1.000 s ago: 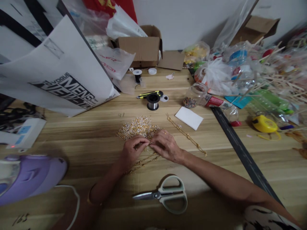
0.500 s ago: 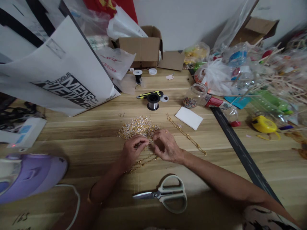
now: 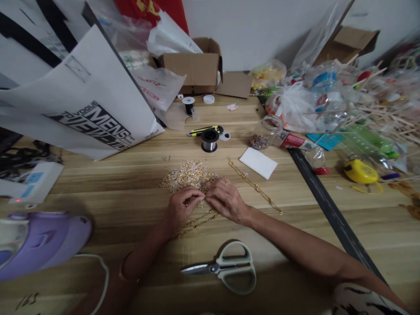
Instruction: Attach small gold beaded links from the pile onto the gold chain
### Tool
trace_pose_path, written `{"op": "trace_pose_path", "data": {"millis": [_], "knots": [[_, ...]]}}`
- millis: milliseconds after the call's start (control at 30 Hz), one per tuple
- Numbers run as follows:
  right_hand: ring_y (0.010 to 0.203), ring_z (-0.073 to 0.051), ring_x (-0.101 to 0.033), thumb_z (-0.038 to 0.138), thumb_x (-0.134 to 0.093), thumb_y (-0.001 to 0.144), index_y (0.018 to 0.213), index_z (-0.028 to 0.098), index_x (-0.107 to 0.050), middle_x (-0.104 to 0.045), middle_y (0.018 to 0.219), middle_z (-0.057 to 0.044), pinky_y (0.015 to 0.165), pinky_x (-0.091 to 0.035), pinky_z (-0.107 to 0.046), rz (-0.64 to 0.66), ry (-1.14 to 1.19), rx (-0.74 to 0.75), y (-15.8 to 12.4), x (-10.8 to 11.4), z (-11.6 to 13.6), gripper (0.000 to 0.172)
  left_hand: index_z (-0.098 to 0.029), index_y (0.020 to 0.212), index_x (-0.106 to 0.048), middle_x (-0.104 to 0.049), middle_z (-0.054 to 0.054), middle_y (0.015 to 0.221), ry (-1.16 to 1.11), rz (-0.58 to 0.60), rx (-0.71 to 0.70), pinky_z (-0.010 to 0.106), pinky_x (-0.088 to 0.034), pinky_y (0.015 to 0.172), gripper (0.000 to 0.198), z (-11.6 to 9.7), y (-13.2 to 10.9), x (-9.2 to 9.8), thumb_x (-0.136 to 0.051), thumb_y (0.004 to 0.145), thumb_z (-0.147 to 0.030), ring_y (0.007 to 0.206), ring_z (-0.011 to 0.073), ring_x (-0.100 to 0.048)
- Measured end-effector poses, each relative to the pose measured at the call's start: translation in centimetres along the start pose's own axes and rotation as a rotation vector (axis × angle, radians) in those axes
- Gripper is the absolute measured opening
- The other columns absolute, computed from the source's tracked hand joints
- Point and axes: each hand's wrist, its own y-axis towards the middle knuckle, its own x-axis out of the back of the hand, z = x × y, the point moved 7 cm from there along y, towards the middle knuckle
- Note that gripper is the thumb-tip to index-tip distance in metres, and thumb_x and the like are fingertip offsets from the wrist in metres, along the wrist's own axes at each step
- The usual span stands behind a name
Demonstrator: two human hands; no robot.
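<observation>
A heap of small gold and clear pieces (image 3: 187,173) lies on the wooden table, just beyond both hands. My left hand (image 3: 184,204) is closed in a pinch at the near edge of the heap. Fingertip to fingertip with it, my right hand (image 3: 227,200) is pinched too; whatever sits between the fingertips is too small to make out. A gold chain (image 3: 197,225) runs out below the hands. To the right lies another gold chain (image 3: 256,187), stretched out and untouched. Scissors (image 3: 226,267) with pale handles rest nearer to me, blades to the left.
A wire spool (image 3: 209,140), a yellow-black cutter (image 3: 200,130), a white card (image 3: 258,162) and a bead jar (image 3: 266,132) stand beyond the hands. Left are a purple iron (image 3: 49,240) and a large bag (image 3: 82,96); right, a tape measure (image 3: 361,170) and plastic clutter.
My right hand's fingers have closed together and shifted slightly left, toward the left fingertips. My left hand has barely moved.
</observation>
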Motion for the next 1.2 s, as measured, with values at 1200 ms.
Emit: {"op": "trace_pose_path", "data": {"millis": [1200], "knots": [[0.079, -0.018, -0.05, 0.018, -0.046, 0.089, 0.087, 0.019, -0.051, -0.059, 0.081, -0.006, 0.074, -0.04, -0.034, -0.008, 0.008, -0.024, 0.0, 0.2, 0.0, 0.006, -0.018, 0.086, -0.065, -0.058, 0.005, 0.084, 0.605, 0.144, -0.086, 0.035, -0.042, 0.082, 0.011, 0.6, 0.9, 1.7, -0.055, 0.082, -0.019, 0.084, 0.0189, -0.051]]}}
